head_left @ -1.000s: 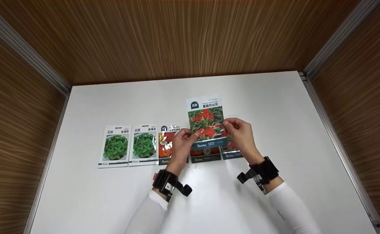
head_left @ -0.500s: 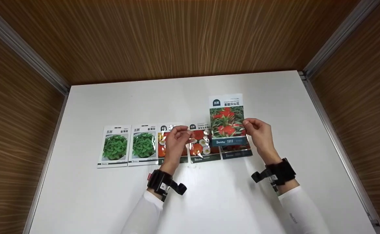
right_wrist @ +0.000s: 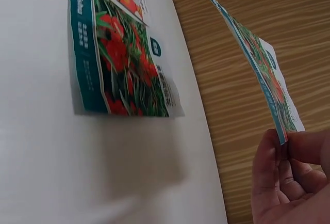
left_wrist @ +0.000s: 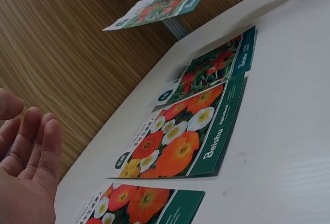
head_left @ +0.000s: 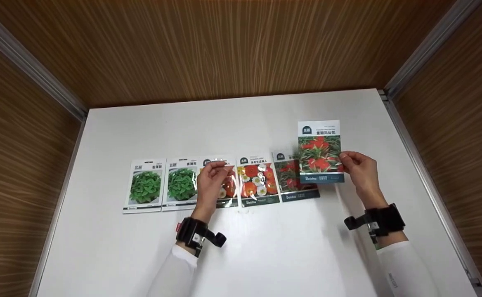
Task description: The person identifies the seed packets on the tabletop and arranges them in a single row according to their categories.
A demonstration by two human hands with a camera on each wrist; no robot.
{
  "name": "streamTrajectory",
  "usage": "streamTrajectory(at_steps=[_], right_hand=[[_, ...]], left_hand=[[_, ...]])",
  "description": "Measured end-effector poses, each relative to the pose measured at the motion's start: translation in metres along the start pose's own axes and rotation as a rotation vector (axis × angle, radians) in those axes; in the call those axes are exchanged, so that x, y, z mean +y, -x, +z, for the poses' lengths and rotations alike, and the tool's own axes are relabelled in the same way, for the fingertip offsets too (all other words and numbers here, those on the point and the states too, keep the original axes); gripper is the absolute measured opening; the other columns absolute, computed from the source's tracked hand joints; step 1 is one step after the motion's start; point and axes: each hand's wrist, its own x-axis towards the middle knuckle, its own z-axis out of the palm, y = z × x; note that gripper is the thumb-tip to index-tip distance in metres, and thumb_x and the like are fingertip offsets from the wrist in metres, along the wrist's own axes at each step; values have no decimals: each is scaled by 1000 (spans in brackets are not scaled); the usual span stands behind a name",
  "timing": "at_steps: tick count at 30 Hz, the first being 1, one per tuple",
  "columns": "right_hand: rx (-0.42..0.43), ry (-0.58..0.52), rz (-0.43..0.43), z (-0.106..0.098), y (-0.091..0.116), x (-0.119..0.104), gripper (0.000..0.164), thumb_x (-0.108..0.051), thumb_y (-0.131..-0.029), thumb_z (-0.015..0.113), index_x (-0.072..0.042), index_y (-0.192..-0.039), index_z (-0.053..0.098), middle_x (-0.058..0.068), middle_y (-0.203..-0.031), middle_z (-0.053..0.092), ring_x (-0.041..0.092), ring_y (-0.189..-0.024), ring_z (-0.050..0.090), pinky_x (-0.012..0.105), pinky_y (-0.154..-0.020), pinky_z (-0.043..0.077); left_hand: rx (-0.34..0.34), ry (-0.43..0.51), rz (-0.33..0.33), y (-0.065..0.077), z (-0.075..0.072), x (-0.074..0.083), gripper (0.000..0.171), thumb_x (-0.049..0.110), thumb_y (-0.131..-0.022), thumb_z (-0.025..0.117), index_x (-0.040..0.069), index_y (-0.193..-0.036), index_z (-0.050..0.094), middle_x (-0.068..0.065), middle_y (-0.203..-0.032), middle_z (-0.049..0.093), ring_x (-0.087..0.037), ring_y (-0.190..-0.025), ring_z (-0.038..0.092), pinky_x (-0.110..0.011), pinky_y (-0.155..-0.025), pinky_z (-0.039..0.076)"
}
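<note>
My right hand (head_left: 361,173) pinches the right edge of a seed packet (head_left: 320,152) with red flowers, held above the table. In the right wrist view, thumb and fingers grip this packet (right_wrist: 265,74) by its edge. Below and to its left lies a matching red-flower packet (head_left: 288,177), partly covered in the head view. My left hand (head_left: 211,185) hovers over a poppy packet (head_left: 231,194), fingers loosely bent and holding nothing. Beside that lies another poppy packet (head_left: 259,181) with orange and white flowers. The left wrist view shows the left hand (left_wrist: 28,167) apart from the packets.
Two packets with green leaves, one at the far left (head_left: 145,187) and one beside it (head_left: 181,185), complete the row on the white table (head_left: 245,255). Brown wood-grain panels (head_left: 241,49) enclose the table at the back and both sides.
My right hand has carried the red-flower packet to the right, uncovering a poppy packet. The left hand has let go of the held packet and drawn back left.
</note>
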Motion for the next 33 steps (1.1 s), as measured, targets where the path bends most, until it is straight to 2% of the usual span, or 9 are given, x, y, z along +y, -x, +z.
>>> streamTrajectory(at_steps=[3,6,11,17,24,30,33], right_hand=[[12,35,15,-12,-3,6,43,-22,-105,63,13,-129,61,-7,-93,68,1,-84,65,15,-77,56],[15,58,28,-23,-5,13,44,-23,-106,62,13,-130,61,-8,-94,68,1,-85,66,15,-77,56],[-23,74,52,-36,-9,27,45,-23,-107,60,14,-132,59,-9,-94,66,0,-84,64,15,-78,55],[-65,116,60,-46,-16,40,44,-21,-107,59,17,-131,59,-9,-90,67,-1,-77,63,14,-75,55],[-81,169,89,-50,-22,50,44,-21,-107,59,17,-130,60,-7,-87,68,0,-73,64,15,-70,54],[-74,238,80,-50,-24,54,43,-21,-106,59,14,-129,63,-5,-87,69,0,-75,62,15,-67,52],[-58,307,73,-48,-24,54,41,-23,-105,61,12,-126,66,-1,-91,71,0,-75,60,15,-66,50]], left_hand=[[17,8,9,-1,-10,2,26,0,-99,64,-11,-121,58,-31,-110,65,-29,-94,71,-64,-97,50],[48,8,26,-1,-19,6,23,1,-99,65,-8,-120,60,-26,-106,67,-38,-98,69,-59,-95,53],[71,5,50,-3,-31,11,24,3,-100,65,-8,-121,60,-29,-109,66,-50,-107,64,-57,-95,54],[104,-14,55,-6,-39,11,25,3,-100,64,-8,-122,60,-27,-108,67,-45,-106,66,-54,-95,55],[124,-3,36,-5,-44,10,28,0,-99,64,-13,-123,56,-28,-106,66,-29,-96,71,-53,-97,55],[137,-18,29,-4,-46,10,25,1,-99,65,-9,-121,59,-31,-107,66,-37,-99,71,-58,-97,53],[142,-33,27,-5,-48,9,26,1,-99,65,-8,-122,59,-33,-110,65,-39,-101,70,-59,-97,53]])
